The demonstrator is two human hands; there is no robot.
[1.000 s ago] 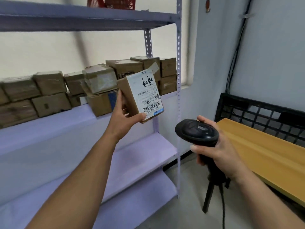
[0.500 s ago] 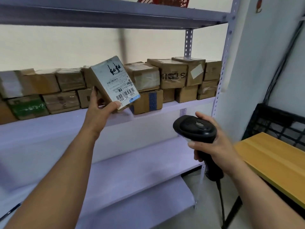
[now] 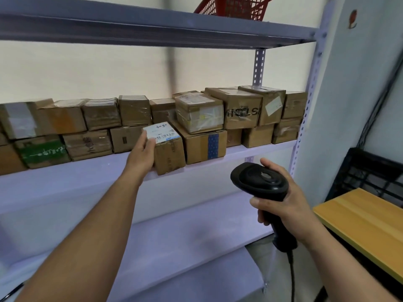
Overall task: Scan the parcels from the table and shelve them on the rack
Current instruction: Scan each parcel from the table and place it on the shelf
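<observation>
A small cardboard parcel (image 3: 169, 151) with a white barcode label on top stands at the front edge of the rack's middle shelf (image 3: 104, 168). My left hand (image 3: 142, 154) grips its left side, fingers curled over the label. The parcel sits in front of two rows of stacked brown parcels (image 3: 220, 118). My right hand (image 3: 283, 201) holds a black handheld barcode scanner (image 3: 259, 180) by its handle, lower right of the parcel, its cable hanging down.
The lilac metal rack has an upper shelf (image 3: 152, 29) carrying a red basket (image 3: 235, 7), and lower shelves (image 3: 185, 236) below. A yellow wooden table (image 3: 362, 225) stands at right, with a black crate (image 3: 370, 173) behind it against the wall.
My left hand has lowered the parcel from in front of me, label turned upward, down onto the middle shelf's front edge. The scanner stays in my right hand, roughly in place.
</observation>
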